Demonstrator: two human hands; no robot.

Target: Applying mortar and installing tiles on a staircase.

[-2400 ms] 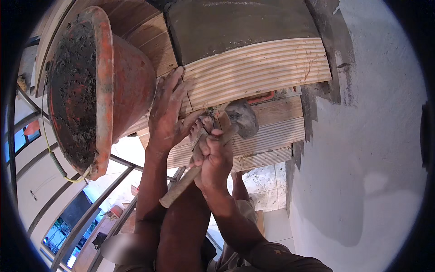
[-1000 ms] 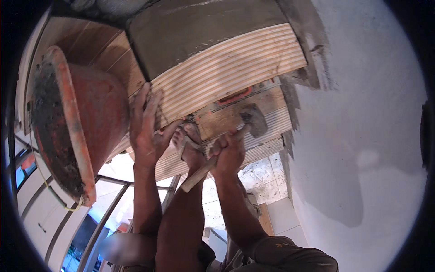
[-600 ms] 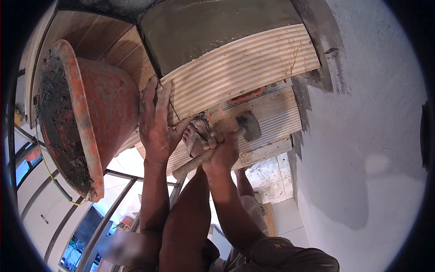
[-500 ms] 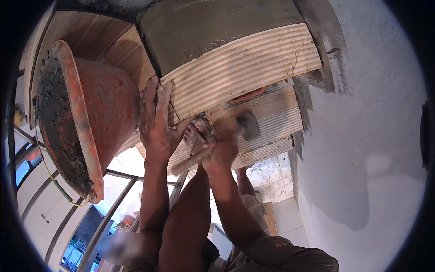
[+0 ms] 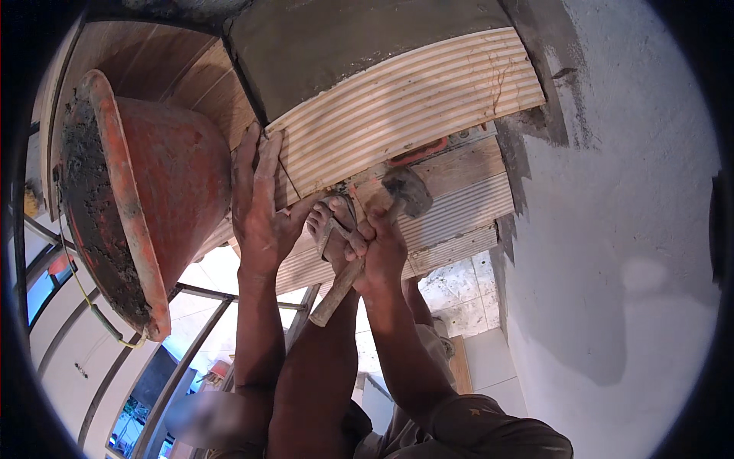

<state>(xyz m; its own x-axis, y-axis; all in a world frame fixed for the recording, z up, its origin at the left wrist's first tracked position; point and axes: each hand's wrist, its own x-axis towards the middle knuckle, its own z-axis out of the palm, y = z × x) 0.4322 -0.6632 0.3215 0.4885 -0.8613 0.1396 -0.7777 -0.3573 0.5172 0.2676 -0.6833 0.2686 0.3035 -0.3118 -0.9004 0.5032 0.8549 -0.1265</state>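
A: Where is the mallet [image 5: 409,191], and who holds it?
B: It lies just off the centre of the clock, its dark head toward one o'clock and its pale handle slanting down toward seven. A worker's right hand [image 5: 381,256] wraps the handle a little below the head, fingers curled tight around it.

A: And the left hand [image 5: 262,218]?
B: At nine o'clock, laid flat, fingers stretched toward eleven and thumb spread wide. Its fingertips touch the left end of a ribbed tile [image 5: 405,107], just beside a tilted orange bucket [image 5: 172,176].

A: How would the mallet handle?
B: Probably head-heavy, with a stiff handle. The blunt, smudged head looks like rubber, though the material is hard to confirm. A hold farther down the handle should give more swing; the present one, near the head, more control. Dust may make it slightly slippery.

A: The tile?
B: Likely rigid and brittle, best held by its long edges. It stretches from eleven to one o'clock, cream and tan, its parallel grooves running lengthwise.

A: And the surfaces around them?
B: Smooth, damp-looking grey mortar [image 5: 367,57] at twelve; coarse, dark, clumped mix [image 5: 99,214] inside the bucket at nine; a rough, patchily coated wall [image 5: 612,229] at three. A sandaled foot [image 5: 334,229] stands near the mallet, toward ten.
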